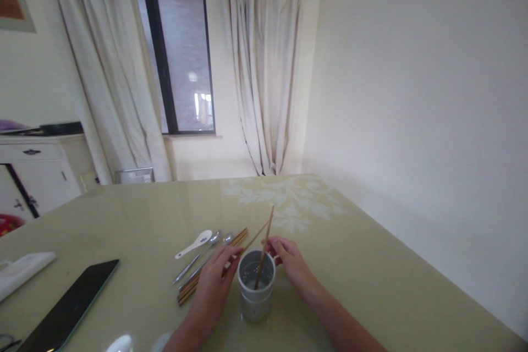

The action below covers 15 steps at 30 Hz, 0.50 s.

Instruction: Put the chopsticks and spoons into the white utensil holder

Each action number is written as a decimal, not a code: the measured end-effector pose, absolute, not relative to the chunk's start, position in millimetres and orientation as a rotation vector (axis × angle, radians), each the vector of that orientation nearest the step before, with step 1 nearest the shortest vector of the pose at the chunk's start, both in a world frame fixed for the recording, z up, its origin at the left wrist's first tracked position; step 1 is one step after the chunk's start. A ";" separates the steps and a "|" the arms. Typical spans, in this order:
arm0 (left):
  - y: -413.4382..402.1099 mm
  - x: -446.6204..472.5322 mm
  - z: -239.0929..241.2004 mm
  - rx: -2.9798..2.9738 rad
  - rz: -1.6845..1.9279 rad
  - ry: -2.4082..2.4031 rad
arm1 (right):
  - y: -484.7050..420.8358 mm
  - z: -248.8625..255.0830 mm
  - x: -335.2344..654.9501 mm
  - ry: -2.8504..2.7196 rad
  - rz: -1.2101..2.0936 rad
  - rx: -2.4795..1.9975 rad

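Observation:
A grey utensil holder (256,305) with small holes in its base stands upright on the table between my hands. One wooden chopstick (265,247) leans inside it, its upper end sticking out above the rim. My left hand (216,275) is closed at the holder's left side, with a second chopstick (254,236) slanting up and right from its fingertips. At the far right of the rim, my right hand (291,258) has its fingers pinched at the standing chopstick. Left of my left hand lie a bundle of chopsticks (190,291), metal spoons (214,238) and a white ceramic spoon (200,240).
A black tablet (72,305) and a white object (27,269) lie on the table (136,214) at the left. White rounded things (120,343) show at the front edge of view. A wall (424,121) runs along the table's right side; a curtained window (185,60) is behind.

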State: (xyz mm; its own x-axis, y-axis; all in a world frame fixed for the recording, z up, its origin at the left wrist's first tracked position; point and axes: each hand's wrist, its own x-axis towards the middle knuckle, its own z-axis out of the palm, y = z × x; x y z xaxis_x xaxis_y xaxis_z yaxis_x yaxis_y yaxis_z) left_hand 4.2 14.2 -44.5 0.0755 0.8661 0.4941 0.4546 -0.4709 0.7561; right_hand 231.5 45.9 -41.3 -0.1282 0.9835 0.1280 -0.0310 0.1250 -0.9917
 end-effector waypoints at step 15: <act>25.8 -19.7 -44.8 2.061 1.191 1.752 | 50.3 11.2 275.3 -0.963 0.555 -0.869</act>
State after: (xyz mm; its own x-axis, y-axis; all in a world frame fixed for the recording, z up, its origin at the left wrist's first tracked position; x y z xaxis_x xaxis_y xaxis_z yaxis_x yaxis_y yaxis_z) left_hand -19.7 25.8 -44.8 -0.0187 0.8941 0.4474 0.7451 -0.2859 0.6026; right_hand 275.3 50.3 11.2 0.4781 0.7420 0.4699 -0.0349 0.5506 -0.8340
